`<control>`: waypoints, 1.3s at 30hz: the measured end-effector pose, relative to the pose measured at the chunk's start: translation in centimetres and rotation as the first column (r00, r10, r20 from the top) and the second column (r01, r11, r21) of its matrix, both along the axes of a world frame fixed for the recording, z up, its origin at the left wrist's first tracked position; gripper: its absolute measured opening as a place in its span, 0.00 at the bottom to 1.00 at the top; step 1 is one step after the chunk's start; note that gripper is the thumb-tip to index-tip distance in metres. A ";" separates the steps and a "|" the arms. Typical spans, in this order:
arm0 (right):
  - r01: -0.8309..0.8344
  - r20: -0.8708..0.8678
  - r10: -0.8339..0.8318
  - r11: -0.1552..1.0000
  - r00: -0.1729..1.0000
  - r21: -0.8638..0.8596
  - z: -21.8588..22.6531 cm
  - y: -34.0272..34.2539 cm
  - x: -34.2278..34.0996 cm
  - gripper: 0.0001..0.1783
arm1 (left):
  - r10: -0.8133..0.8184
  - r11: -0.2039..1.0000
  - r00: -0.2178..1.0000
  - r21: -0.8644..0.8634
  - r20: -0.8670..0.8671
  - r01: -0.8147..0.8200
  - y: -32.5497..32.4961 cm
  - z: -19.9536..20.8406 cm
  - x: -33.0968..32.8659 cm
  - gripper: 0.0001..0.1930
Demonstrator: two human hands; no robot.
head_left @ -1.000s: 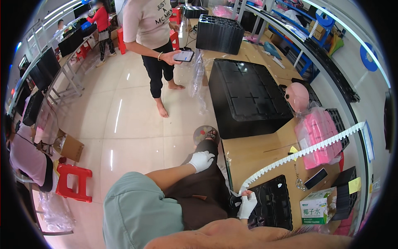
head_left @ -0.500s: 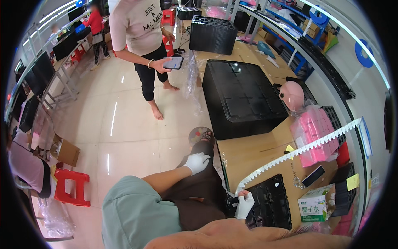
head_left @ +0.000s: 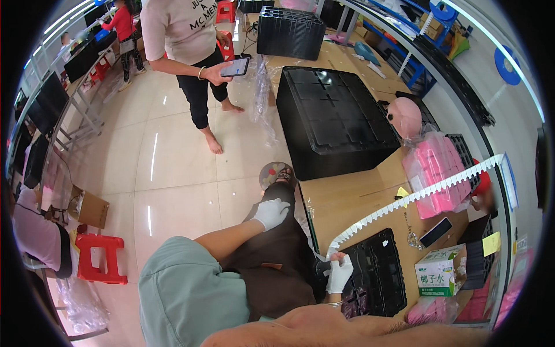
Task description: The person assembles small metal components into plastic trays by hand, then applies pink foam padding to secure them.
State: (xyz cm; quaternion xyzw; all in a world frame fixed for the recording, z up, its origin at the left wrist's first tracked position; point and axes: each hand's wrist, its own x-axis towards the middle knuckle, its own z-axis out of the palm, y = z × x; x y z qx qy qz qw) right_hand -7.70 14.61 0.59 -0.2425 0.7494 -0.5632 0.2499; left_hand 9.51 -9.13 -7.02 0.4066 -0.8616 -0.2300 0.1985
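My left hand (head_left: 272,214), in a white glove, rests on my dark-clothed leg with its fingers stretched out and holds nothing. At the bench edge, my right hand (head_left: 339,273) wears a white glove with bare fingertips. Its fingers are pinched together at the lower end of a long white strip (head_left: 399,203) with a toothed edge. From there the strip arches up to the right towards a blue-edged holder (head_left: 509,185). Just right of this hand lies a black plastic tray (head_left: 378,274) with moulded compartments. What lies under my fingers is partly hidden.
A stack of black trays (head_left: 338,124) stands on the brown-topped bench (head_left: 341,199). Nearby are pink wrapped packs (head_left: 436,173), a phone (head_left: 435,232) and a carton (head_left: 440,272). Across the floor, a person (head_left: 191,34) holds a phone. A red stool (head_left: 101,258) stands left.
The view has shifted, so most things sit slightly higher in the picture. My right hand stays at the strip's lower end, showing more wrist. The left still rests on my leg.
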 end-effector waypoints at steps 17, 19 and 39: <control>0.008 -0.034 -0.009 1.000 0.999 -0.017 -0.1 -0.2 0.1 0.05 | 0.000 1.000 1.000 -0.028 -0.024 -0.001 -0.1 -0.3 0.0 0.13; 0.012 -0.026 -0.013 1.000 1.000 -0.017 0.1 -0.3 0.3 0.05 | 0.001 1.000 0.999 -0.030 -0.032 -0.002 -0.1 -0.4 -0.1 0.12; 0.124 0.215 -0.090 0.981 0.972 -0.150 4.5 -0.8 0.0 0.06 | 0.164 0.778 0.886 0.609 -0.434 0.154 -0.6 7.0 -2.3 0.18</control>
